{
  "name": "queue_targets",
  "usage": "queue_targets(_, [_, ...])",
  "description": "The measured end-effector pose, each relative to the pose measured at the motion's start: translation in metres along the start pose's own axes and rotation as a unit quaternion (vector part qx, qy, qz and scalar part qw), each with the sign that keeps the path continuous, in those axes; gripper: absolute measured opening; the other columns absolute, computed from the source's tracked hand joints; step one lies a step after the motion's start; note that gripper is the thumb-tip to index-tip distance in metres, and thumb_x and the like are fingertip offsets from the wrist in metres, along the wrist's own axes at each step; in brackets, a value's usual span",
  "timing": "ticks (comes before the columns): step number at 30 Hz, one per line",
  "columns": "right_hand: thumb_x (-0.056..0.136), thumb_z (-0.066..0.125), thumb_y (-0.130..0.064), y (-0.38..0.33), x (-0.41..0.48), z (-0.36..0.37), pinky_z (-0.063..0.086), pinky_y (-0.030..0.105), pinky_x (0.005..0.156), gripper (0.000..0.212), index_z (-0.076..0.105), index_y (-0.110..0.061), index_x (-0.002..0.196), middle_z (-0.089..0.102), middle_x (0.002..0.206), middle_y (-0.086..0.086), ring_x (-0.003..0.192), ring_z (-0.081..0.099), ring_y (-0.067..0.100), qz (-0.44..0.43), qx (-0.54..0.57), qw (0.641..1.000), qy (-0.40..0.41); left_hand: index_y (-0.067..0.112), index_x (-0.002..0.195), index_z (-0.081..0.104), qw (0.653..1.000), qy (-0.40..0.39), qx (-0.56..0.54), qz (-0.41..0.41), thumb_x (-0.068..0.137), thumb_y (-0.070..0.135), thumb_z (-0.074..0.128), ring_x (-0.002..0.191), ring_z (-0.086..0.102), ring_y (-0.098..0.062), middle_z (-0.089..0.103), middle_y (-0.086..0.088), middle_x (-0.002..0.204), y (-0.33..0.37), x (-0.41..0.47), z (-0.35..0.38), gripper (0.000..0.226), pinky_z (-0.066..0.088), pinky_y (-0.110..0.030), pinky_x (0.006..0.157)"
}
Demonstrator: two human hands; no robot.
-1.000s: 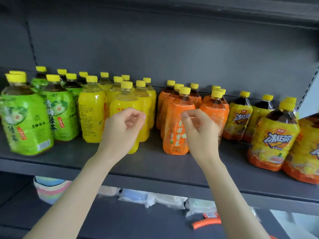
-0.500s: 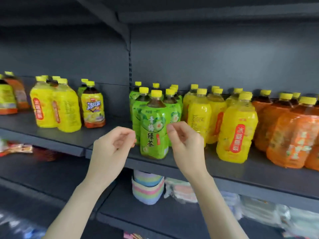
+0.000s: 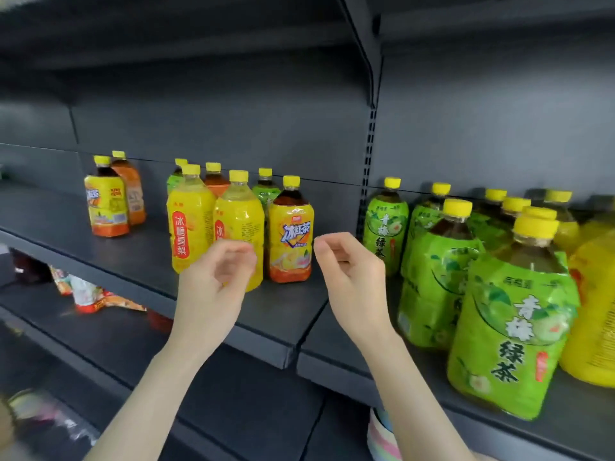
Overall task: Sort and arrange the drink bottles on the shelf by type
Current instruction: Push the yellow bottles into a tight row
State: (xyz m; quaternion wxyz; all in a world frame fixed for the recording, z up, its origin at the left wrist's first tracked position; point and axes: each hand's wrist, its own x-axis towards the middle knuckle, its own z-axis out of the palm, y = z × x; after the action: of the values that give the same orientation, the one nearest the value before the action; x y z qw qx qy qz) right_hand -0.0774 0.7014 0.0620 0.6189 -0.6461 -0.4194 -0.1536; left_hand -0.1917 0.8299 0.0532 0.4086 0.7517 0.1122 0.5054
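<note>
On the left dark shelf (image 3: 259, 324) stands a mixed group: two yellow pear-drink bottles (image 3: 189, 221), an iced-tea bottle (image 3: 291, 234) with a yellow and orange label, and green and orange bottles behind them. Further left stand another iced-tea bottle (image 3: 105, 201) and an orange bottle (image 3: 133, 191). Several green-tea bottles (image 3: 512, 314) fill the right shelf section. My left hand (image 3: 213, 287) hovers in front of the second yellow bottle, fingers loosely curled, holding nothing. My right hand (image 3: 352, 277) hovers just right of the iced-tea bottle, loosely curled and empty too.
A slotted upright post (image 3: 366, 181) divides the two shelf sections. More yellow bottles (image 3: 595, 314) stand at the far right. On the lower shelf lie snack packets (image 3: 96, 297) and a pastel striped stack (image 3: 382, 437). An upper shelf hangs overhead.
My view has swung left along the shelf, from the sorted green, yellow and orange rows to the mixed group on the left section. Both hands stayed raised and empty.
</note>
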Motion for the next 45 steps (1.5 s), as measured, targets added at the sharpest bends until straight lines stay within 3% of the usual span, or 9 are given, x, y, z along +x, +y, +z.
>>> queue_targets(6, [0.096, 0.058, -0.019, 0.025, 0.057, 0.073, 0.047, 0.011, 0.068, 0.011, 0.068, -0.018, 0.094, 0.066, 0.084, -0.015, 0.079, 0.060, -0.006, 0.023, 0.003, 1.000, 0.009, 0.020, 0.101, 0.064, 0.998, 0.045, 0.047, 0.024, 0.088, 0.018, 0.063, 0.087, 0.058, 0.009, 0.064, 0.017, 0.090, -0.066, 0.070, -0.023, 0.013, 0.041, -0.003, 0.070])
queue_targets(11, [0.094, 0.061, -0.024, 0.035, 0.083, 0.122, 0.042, 0.003, 0.070, 0.013, 0.066, -0.016, 0.103, 0.064, 0.092, -0.017, 0.086, 0.057, -0.012, 0.033, -0.020, 0.999, 0.012, 0.018, 0.119, 0.052, 0.991, 0.106, 0.078, 0.016, 0.087, 0.032, 0.065, 0.108, 0.049, -0.010, 0.047, 0.009, 0.111, -0.124, 0.112, -0.034, 0.036, 0.039, -0.017, 0.086])
queue_targets(14, [0.090, 0.065, -0.037, 0.038, 0.090, 0.153, 0.046, 0.019, 0.090, 0.039, 0.057, -0.018, 0.123, 0.060, 0.114, -0.008, 0.109, 0.055, 0.004, 0.050, -0.055, 0.997, 0.032, 0.011, 0.126, 0.044, 0.988, 0.137, 0.065, 0.007, 0.082, 0.040, 0.065, 0.118, 0.036, -0.013, 0.039, -0.002, 0.125, -0.154, 0.134, -0.042, 0.057, 0.036, -0.031, 0.096])
queue_targets(17, [0.078, 0.065, -0.054, 0.042, 0.092, 0.180, 0.042, 0.037, 0.103, 0.068, 0.045, -0.022, 0.134, 0.049, 0.124, -0.013, 0.124, 0.047, 0.013, 0.068, -0.080, 0.991, 0.077, 0.012, 0.136, 0.036, 0.995, 0.088, 0.001, -0.038, 0.077, 0.052, 0.068, 0.121, 0.033, -0.008, 0.034, 0.000, 0.130, -0.177, 0.159, -0.049, 0.078, 0.033, -0.033, 0.103])
queue_targets(23, [0.063, 0.075, -0.067, 0.049, 0.085, 0.222, 0.043, 0.047, 0.105, 0.105, 0.028, -0.024, 0.146, 0.049, 0.140, -0.001, 0.130, 0.046, 0.019, 0.148, -0.090, 0.970, 0.170, 0.033, 0.128, 0.036, 0.972, -0.100, -0.147, -0.152, 0.056, 0.064, 0.069, 0.105, 0.058, -0.011, 0.055, 0.009, 0.118, -0.213, 0.197, -0.065, 0.085, 0.051, -0.030, 0.083])
queue_targets(28, [0.049, 0.077, -0.071, 0.043, 0.081, 0.224, 0.057, 0.041, 0.085, 0.094, 0.045, -0.031, 0.128, 0.063, 0.108, -0.017, 0.101, 0.063, 0.007, 0.163, -0.099, 0.956, 0.222, 0.039, 0.108, 0.050, 0.959, -0.156, -0.174, -0.163, 0.050, 0.067, 0.067, 0.090, 0.065, -0.008, 0.064, 0.013, 0.101, -0.222, 0.201, -0.069, 0.067, 0.049, -0.021, 0.065])
queue_targets(35, [0.062, 0.079, -0.052, 0.051, 0.072, 0.236, 0.059, 0.028, 0.076, 0.083, 0.047, -0.028, 0.135, 0.070, 0.112, -0.009, 0.100, 0.069, 0.011, 0.162, 0.053, 0.964, 0.203, 0.048, 0.103, 0.052, 0.918, -0.221, -0.270, -0.187, 0.056, 0.064, 0.077, 0.084, 0.067, 0.002, 0.068, 0.021, 0.093, -0.227, 0.199, -0.079, 0.056, 0.051, -0.012, 0.055])
queue_targets(40, [0.062, 0.069, -0.060, 0.052, 0.062, 0.242, 0.055, 0.016, 0.066, 0.043, 0.063, -0.050, 0.104, 0.072, 0.100, -0.020, 0.092, 0.070, 0.004, 0.208, 0.088, 0.957, 0.185, 0.043, 0.105, 0.052, 0.910, -0.229, -0.280, -0.203, 0.050, 0.067, 0.064, 0.079, 0.066, 0.005, 0.065, 0.017, 0.099, -0.226, 0.190, -0.081, 0.060, 0.048, -0.009, 0.052])
queue_targets(45, [0.060, 0.070, -0.064, 0.044, 0.053, 0.248, 0.057, 0.023, 0.067, 0.069, 0.061, -0.027, 0.118, 0.074, 0.102, -0.008, 0.091, 0.071, 0.011, 0.205, 0.073, 0.942, 0.255, 0.031, 0.119, 0.055, 0.923, -0.195, -0.278, -0.181, 0.054, 0.068, 0.058, 0.083, 0.066, -0.002, 0.066, 0.013, 0.101, -0.220, 0.179, -0.080, 0.075, 0.047, -0.014, 0.060])
